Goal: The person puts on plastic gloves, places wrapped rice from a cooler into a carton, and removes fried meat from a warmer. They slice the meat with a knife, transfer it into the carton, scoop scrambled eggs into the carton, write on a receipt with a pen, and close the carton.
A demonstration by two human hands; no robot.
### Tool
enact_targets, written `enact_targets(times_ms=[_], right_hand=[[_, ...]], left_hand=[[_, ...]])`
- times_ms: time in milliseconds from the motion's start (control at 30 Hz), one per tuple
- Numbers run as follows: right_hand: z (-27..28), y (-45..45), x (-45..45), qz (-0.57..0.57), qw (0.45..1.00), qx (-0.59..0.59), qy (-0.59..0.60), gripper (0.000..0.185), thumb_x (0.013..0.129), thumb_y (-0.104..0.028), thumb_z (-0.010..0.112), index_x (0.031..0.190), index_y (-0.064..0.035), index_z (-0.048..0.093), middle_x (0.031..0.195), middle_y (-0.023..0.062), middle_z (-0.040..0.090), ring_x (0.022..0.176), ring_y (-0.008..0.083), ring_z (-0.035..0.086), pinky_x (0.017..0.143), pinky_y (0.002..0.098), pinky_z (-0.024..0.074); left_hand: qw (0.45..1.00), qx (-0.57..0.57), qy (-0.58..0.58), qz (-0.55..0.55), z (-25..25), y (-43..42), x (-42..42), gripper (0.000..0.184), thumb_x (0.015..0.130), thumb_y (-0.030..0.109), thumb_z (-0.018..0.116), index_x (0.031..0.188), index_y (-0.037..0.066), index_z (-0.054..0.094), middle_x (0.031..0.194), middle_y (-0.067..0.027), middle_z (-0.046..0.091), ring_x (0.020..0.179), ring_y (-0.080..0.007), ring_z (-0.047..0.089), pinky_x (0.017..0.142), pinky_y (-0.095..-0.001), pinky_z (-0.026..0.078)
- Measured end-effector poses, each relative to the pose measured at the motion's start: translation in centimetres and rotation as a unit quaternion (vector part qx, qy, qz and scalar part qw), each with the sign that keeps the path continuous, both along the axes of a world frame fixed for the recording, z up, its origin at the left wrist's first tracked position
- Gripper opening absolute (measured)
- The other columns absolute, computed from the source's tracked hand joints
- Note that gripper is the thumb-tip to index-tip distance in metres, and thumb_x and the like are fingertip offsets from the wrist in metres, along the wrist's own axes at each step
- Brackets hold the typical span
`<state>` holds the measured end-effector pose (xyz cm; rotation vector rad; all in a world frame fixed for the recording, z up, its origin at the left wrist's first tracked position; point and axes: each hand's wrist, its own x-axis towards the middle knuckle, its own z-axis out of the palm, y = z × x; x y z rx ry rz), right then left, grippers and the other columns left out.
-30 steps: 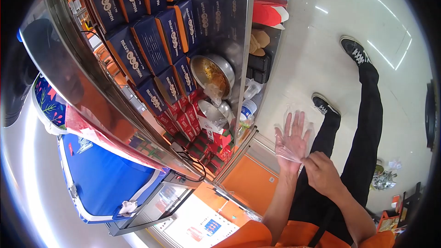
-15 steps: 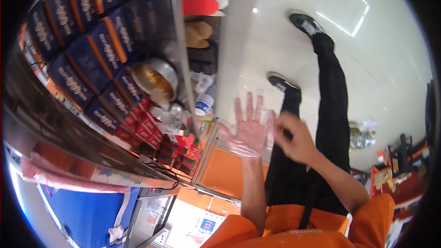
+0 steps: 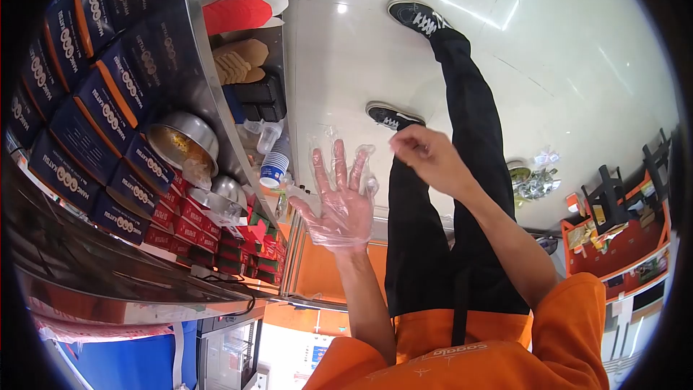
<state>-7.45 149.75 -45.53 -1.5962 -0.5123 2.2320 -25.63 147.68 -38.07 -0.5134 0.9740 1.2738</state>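
Observation:
A clear plastic disposable glove [image 3: 338, 235] covers my left hand [image 3: 339, 202]. The palm faces me with the fingers spread, and loose film stands out past the fingertips. My right hand [image 3: 437, 162] is bare, to the right of the gloved one and apart from it. Its fingers are curled in, and I see nothing held in them. Behind the hands are my black trousers [image 3: 469, 115] and the pale tiled floor [image 3: 325, 65].
At left a metal shelf holds dark blue printed boxes [image 3: 94, 130], red boxes [image 3: 184, 220] and a metal bowl [image 3: 184, 141]. Stacked paper cups [image 3: 276, 162] and black containers [image 3: 260, 97] stand beside it. An orange-red shelf unit [image 3: 621, 245] is at right, near a plastic-wrapped bundle [image 3: 534, 177].
My right hand has come away from the gloved left hand's fingers, moving up and right of it. The view has shifted, so the shelf and floor appear further left.

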Motion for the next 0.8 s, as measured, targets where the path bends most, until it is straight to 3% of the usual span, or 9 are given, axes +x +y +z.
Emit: enact_targets(times_ms=[67, 167, 300, 400, 500, 600, 700, 800], right_hand=[[0.3, -0.5, -0.5, -0.013, 0.996, 0.059, 0.059, 0.017, 0.092, -0.011, 0.069, 0.104, 0.0022, 0.071, 0.082, 0.0063, 0.068, 0.076, 0.0119, 0.064, 0.066, 0.0291, 0.0542], [0.2, -1.3, -0.6, 0.057, 0.993, 0.001, 0.107, 0.015, 0.092, -0.011, 0.070, 0.099, 0.0018, 0.072, 0.082, 0.0069, 0.069, 0.076, 0.0122, 0.064, 0.066, 0.0290, 0.0543], [-0.2, -1.1, -1.1, 0.006, 1.000, 0.008, 0.026, 0.014, 0.092, -0.010, 0.069, 0.095, 0.0035, 0.070, 0.082, 0.0097, 0.070, 0.071, 0.0139, 0.064, 0.065, 0.0296, 0.0527], [0.3, -1.0, -1.2, 0.034, 0.999, 0.010, 0.018, 0.013, 0.096, -0.008, 0.067, 0.093, 0.0044, 0.066, 0.081, 0.0052, 0.064, 0.072, 0.0092, 0.058, 0.068, 0.0263, 0.0486], [0.7, -0.4, -1.2, 0.045, 0.995, 0.084, -0.011, 0.012, 0.094, -0.006, 0.068, 0.100, 0.0032, 0.066, 0.088, 0.0077, 0.062, 0.073, 0.0141, 0.059, 0.068, 0.0285, 0.0496], [3.6, 1.5, -0.7, 0.041, 0.974, 0.201, -0.096, 0.021, 0.087, -0.009, 0.072, 0.105, 0.0013, 0.066, 0.102, 0.0128, 0.062, 0.090, 0.0266, 0.064, 0.074, 0.0354, 0.0537], [6.9, 1.1, -1.1, 0.121, 0.943, 0.308, 0.017, 0.031, 0.083, -0.012, 0.076, 0.109, -0.0015, 0.064, 0.114, 0.0121, 0.057, 0.104, 0.0301, 0.059, 0.083, 0.0395, 0.0523], [7.4, -0.8, -2.6, 0.196, 0.904, 0.380, 0.011, 0.038, 0.074, -0.016, 0.079, 0.107, -0.0018, 0.064, 0.113, 0.0110, 0.057, 0.107, 0.0312, 0.057, 0.089, 0.0417, 0.0504]], left_hand=[[1.000, 0.000, 0.012, -0.024, 0.2, 0.3, 0.3, 0.093, 0.089, 0.081, 0.038, 0.162, 0.029, 0.014, 0.169, -0.0064, 0.013, 0.153, -0.0411, 0.011, 0.117, -0.0641, 0.021], [0.999, -0.008, 0.025, -0.034, 0.6, 1.2, 1.1, 0.093, 0.089, 0.081, 0.039, 0.162, 0.029, 0.014, 0.169, -0.0063, 0.011, 0.153, -0.0427, 0.008, 0.117, -0.0666, 0.019], [0.999, -0.023, 0.030, -0.017, 0.7, 1.0, 1.2, 0.093, 0.090, 0.079, 0.039, 0.162, 0.023, 0.018, 0.169, -0.0081, 0.009, 0.154, -0.0417, 0.003, 0.116, -0.0699, 0.015], [0.999, -0.021, 0.021, 0.019, 0.3, 0.4, 0.7, 0.094, 0.091, 0.077, 0.042, 0.161, 0.018, 0.020, 0.168, -0.0107, 0.010, 0.154, -0.0405, 0.003, 0.118, -0.0681, 0.015], [0.998, -0.020, 0.014, 0.054, 0.0, 0.1, 0.7, 0.094, 0.093, 0.074, 0.044, 0.161, 0.015, 0.019, 0.168, -0.0134, 0.012, 0.154, -0.0393, 0.004, 0.119, -0.0650, 0.015], [0.994, -0.021, 0.011, 0.102, -0.1, 0.5, 0.8, 0.094, 0.092, 0.075, 0.043, 0.161, 0.016, 0.019, 0.168, -0.0146, 0.012, 0.154, -0.0402, 0.005, 0.121, -0.0630, 0.008], [0.996, -0.003, 0.026, 0.091, -0.1, 1.3, 0.8, 0.093, 0.093, 0.075, 0.042, 0.161, 0.016, 0.020, 0.168, -0.0145, 0.013, 0.154, -0.0396, 0.005, 0.122, -0.0642, 0.002], [0.993, -0.001, 0.040, 0.107, -0.4, 1.7, 0.9, 0.089, 0.093, 0.073, 0.043, 0.160, 0.018, 0.024, 0.168, -0.0137, 0.013, 0.155, -0.0380, 0.005, 0.121, -0.0657, 0.000]])
